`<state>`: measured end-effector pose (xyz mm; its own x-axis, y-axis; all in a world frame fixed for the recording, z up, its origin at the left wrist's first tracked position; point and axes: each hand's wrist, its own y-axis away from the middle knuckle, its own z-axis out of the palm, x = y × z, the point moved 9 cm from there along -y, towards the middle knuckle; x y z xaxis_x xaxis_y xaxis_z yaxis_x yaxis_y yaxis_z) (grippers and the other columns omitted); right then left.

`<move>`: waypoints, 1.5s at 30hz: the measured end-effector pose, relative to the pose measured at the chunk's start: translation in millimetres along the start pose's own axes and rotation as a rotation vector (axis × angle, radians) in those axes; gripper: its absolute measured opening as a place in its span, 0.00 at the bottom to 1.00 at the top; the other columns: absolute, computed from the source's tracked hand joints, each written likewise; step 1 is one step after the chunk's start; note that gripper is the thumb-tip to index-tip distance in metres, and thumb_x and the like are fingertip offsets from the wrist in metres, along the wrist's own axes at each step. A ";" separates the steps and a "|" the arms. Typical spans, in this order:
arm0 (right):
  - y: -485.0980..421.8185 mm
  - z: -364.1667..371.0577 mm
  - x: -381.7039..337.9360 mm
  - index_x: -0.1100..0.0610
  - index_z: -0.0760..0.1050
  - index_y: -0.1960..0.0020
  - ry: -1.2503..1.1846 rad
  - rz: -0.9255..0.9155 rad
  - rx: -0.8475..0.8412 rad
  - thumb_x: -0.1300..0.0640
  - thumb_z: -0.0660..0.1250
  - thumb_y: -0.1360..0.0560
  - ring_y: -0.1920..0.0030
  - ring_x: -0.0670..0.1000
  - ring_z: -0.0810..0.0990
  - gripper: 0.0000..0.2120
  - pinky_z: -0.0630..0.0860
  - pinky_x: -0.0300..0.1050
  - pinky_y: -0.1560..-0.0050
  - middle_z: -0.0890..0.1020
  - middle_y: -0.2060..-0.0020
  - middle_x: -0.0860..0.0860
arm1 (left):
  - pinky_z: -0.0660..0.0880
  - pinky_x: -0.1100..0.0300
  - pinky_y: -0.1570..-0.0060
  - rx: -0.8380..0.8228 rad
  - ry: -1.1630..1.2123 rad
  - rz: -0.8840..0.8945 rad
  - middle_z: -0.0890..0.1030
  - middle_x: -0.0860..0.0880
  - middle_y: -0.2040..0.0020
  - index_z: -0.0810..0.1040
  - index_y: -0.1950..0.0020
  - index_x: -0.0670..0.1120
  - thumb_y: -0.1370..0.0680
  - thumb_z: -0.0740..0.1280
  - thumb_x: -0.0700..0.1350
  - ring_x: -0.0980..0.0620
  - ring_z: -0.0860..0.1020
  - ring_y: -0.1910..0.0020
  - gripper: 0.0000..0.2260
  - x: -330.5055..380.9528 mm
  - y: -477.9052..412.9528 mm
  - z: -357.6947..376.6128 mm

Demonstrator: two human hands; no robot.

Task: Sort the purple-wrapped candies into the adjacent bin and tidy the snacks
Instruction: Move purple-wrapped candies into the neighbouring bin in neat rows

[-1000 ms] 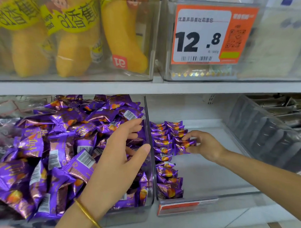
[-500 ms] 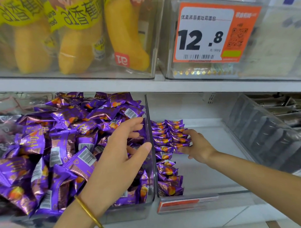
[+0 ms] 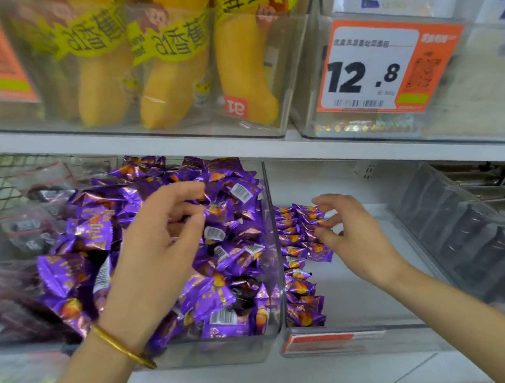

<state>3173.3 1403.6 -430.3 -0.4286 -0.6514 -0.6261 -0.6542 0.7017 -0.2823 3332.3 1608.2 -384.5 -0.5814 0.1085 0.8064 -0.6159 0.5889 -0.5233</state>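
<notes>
Shelf tag (image 3: 370, 66) at 1 o'clock reads 12.8; left hand (image 3: 158, 245) curls over candies (image 3: 81, 234), grip unclear; right hand (image 3: 355, 238) fingers (image 3: 331, 198) wide, touching row (image 3: 292, 238).

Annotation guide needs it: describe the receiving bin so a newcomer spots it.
Find the orange 12.8 price tag on the upper shelf. Directly below sits a clear bin. Unlike the heaped bin left and dark packs right, it has neat purple candy rows and bare floor.

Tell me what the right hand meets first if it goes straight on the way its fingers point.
The right hand points left, so it would first meet the stacked purple candies in the adjacent bin. Its fingertips look very close to them, though depth is unclear.
</notes>
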 end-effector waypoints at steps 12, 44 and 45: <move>20.1 86.8 -135.2 0.51 0.61 0.35 0.836 -0.466 -0.371 0.48 0.73 0.33 0.39 0.55 0.71 0.33 0.64 0.51 0.42 0.70 0.41 0.51 | 0.67 0.57 0.49 -0.325 -0.657 0.291 0.78 0.56 0.51 0.81 0.53 0.55 0.36 0.63 0.66 0.52 0.71 0.52 0.21 6.5 25.5 -4.7; 25.0 27.2 -79.2 0.59 0.76 0.47 -1.283 0.245 -0.269 0.62 0.62 0.32 0.70 0.50 0.81 0.14 0.79 0.43 0.69 0.83 0.66 0.55 | 0.79 0.41 0.53 -0.034 0.436 -0.461 0.72 0.42 0.55 0.70 0.50 0.42 0.21 0.61 0.38 0.51 0.82 0.69 0.02 -29.7 21.5 5.7; 25.9 29.5 -80.3 0.60 0.76 0.47 -1.292 0.250 -0.288 0.62 0.62 0.32 0.70 0.50 0.80 0.14 0.79 0.43 0.69 0.83 0.66 0.55 | 0.78 0.40 0.52 -0.054 0.451 -0.457 0.72 0.41 0.52 0.70 0.48 0.42 0.21 0.60 0.37 0.52 0.82 0.68 0.03 -28.2 21.4 8.5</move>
<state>3209.2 1482.6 -408.7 0.2305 0.3319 -0.9147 -0.8204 0.5717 0.0007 3331.0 1611.0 -420.7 0.0211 0.1562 0.9875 -0.7139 0.6939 -0.0946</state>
